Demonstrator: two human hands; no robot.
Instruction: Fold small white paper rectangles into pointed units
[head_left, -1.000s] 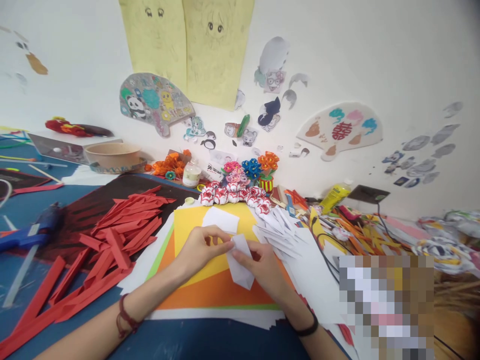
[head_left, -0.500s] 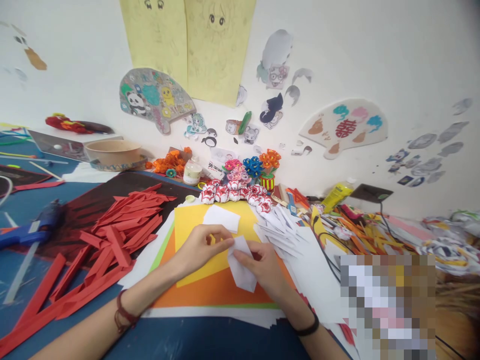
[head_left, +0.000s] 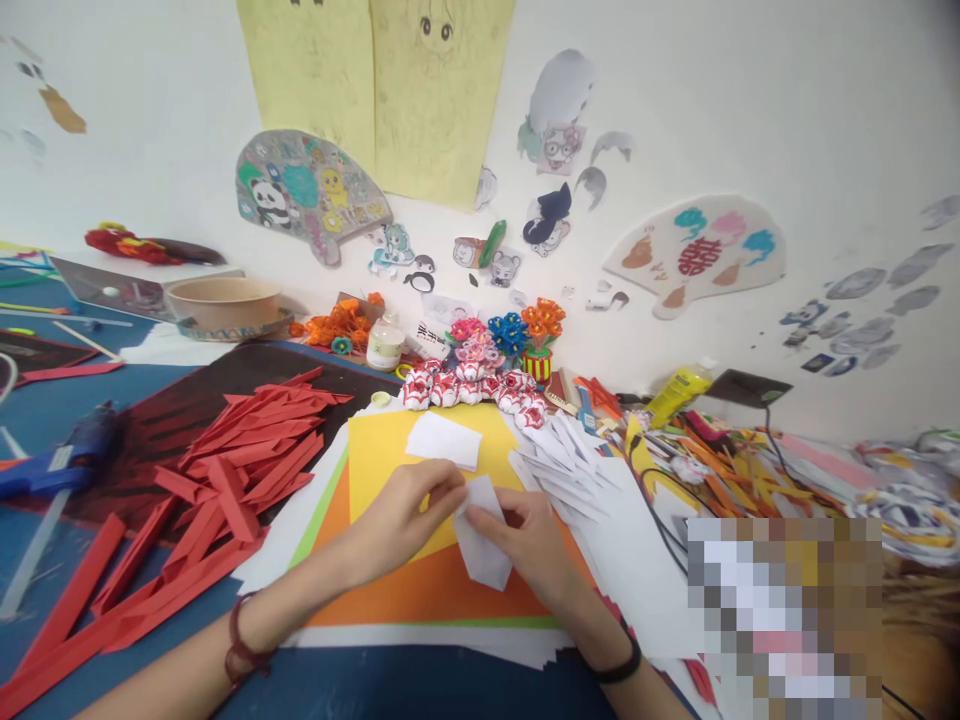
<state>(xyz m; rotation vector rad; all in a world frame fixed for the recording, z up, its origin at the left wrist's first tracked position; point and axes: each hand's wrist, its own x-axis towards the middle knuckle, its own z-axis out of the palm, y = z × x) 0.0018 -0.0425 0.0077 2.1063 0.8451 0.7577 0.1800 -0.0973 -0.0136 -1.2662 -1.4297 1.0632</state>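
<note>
A small folded white paper (head_left: 484, 555) is held upright above the orange and yellow sheets (head_left: 375, 600). My right hand (head_left: 525, 540) pinches it on its right side, thumb on the front. At its upper left edge, my left hand (head_left: 420, 505) has thumb and fingertips pressed together, touching the paper's corner. Beyond my hands, a small stack of white paper (head_left: 444, 441) lies on the yellow sheet. Folded white strips (head_left: 562, 465) are heaped to the right of it.
Folded red strips (head_left: 232, 490) pile up at left, near a blue glue gun (head_left: 56, 465). Red-and-white folded balls (head_left: 472, 385) sit behind the sheets. A yellow bottle (head_left: 679, 393), cables and paper scraps crowd the right side.
Both hands and the paper stay nearly in place. My left hand's fingers have curled slightly lower at the paper's edge, and the view has shifted a little.
</note>
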